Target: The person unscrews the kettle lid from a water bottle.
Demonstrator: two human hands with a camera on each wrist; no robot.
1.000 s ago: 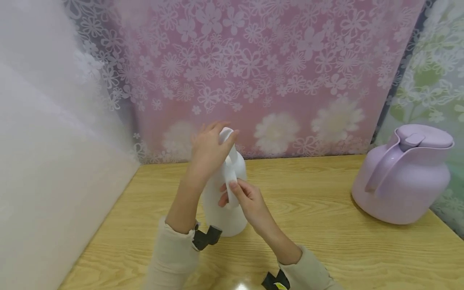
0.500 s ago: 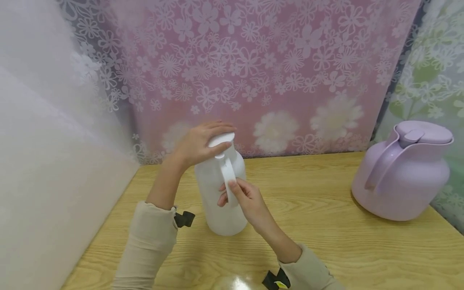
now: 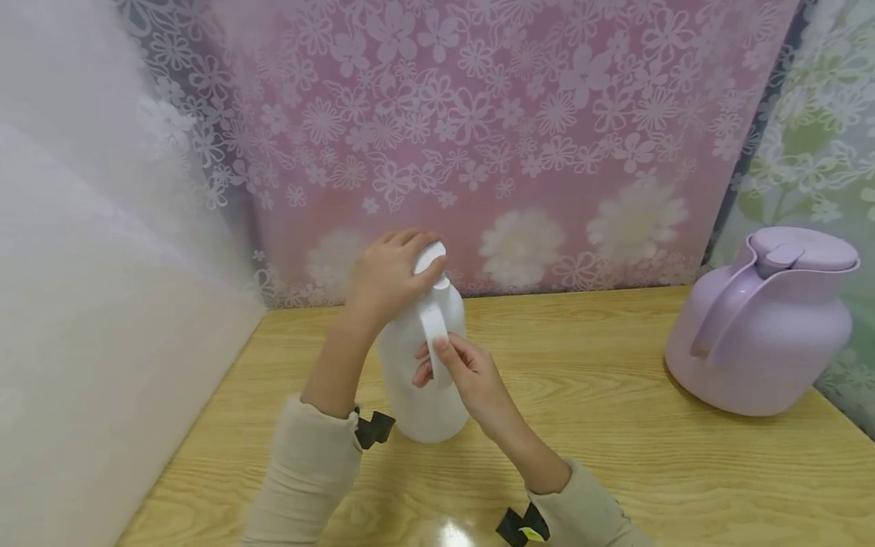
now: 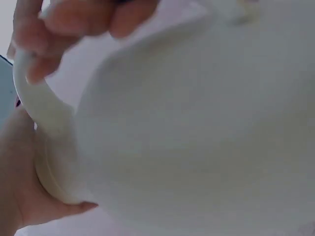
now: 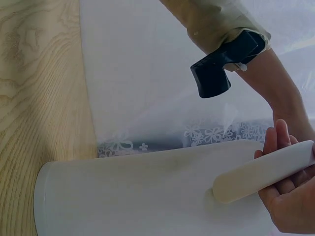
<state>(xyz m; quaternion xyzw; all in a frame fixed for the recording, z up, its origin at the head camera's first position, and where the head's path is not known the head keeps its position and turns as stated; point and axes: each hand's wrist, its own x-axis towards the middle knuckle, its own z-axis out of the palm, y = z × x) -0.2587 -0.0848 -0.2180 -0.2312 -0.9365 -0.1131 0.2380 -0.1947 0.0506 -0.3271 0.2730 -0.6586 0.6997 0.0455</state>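
Note:
A white vacuum jug (image 3: pixel 425 403) stands upright on the wooden table, its handle facing me. In the head view my left hand (image 3: pixel 386 277) grips the white lid (image 3: pixel 431 256) from the left, the thumb on the near side and the fingers over the far side. My right hand (image 3: pixel 475 380) holds the jug's handle (image 3: pixel 434 327), thumb in front and fingers curled behind it. The jug's body also fills much of the left wrist view. Seen from the right wrist, the handle (image 5: pixel 266 172) runs towards curled fingers at the right edge. My left palm hides part of the lid.
A lilac vacuum jug (image 3: pixel 759 342) with its lid on stands at the right of the table (image 3: pixel 581 456). A pink flowered panel (image 3: pixel 478 152) closes off the back. To the left rises a pale wall (image 3: pixel 102 304).
My left hand swung left with the lid, then came back right, turning it on top of the jug. My right hand keeps its hold on the handle, and the jug's body stays in place.

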